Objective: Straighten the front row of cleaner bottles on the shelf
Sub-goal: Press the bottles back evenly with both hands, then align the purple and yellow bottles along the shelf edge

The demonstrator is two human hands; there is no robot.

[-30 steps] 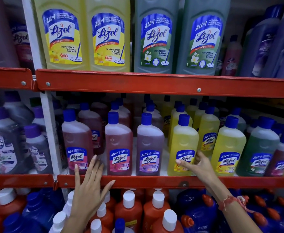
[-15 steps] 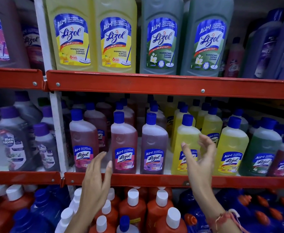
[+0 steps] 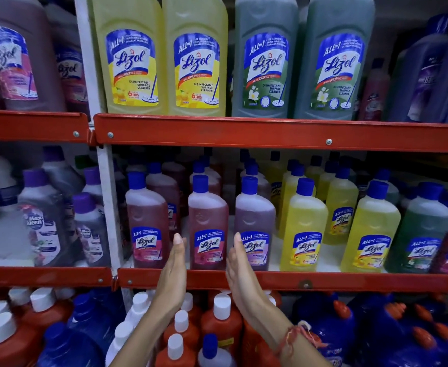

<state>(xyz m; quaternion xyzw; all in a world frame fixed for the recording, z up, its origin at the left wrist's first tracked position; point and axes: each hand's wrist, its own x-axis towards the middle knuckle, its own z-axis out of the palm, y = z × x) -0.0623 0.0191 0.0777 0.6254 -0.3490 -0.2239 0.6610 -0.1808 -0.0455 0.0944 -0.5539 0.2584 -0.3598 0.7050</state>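
A front row of blue-capped cleaner bottles stands on the middle red shelf (image 3: 350, 282). From the left: a pink bottle (image 3: 146, 218), a second pink bottle (image 3: 207, 221), a purple bottle (image 3: 254, 221), two yellow bottles (image 3: 305, 226) (image 3: 371, 229) and a green bottle (image 3: 418, 229). My left hand (image 3: 174, 271) is flat and upright just left of the second pink bottle. My right hand (image 3: 240, 271) is flat just right of it, partly covering the purple bottle's label. Both palms face that bottle. I cannot tell whether they touch it.
Large yellow and green bottles (image 3: 196, 56) fill the shelf above. Orange bottles with white caps (image 3: 220, 321) and dark blue jugs (image 3: 334, 332) crowd the shelf below my arms. A white upright post (image 3: 109, 207) splits off a left bay of purple-capped bottles (image 3: 43, 215).
My right hand left the yellow bottle and swung left to the second pink bottle. My left hand rose and turned edge-on at that bottle's other side. The view shifted closer.
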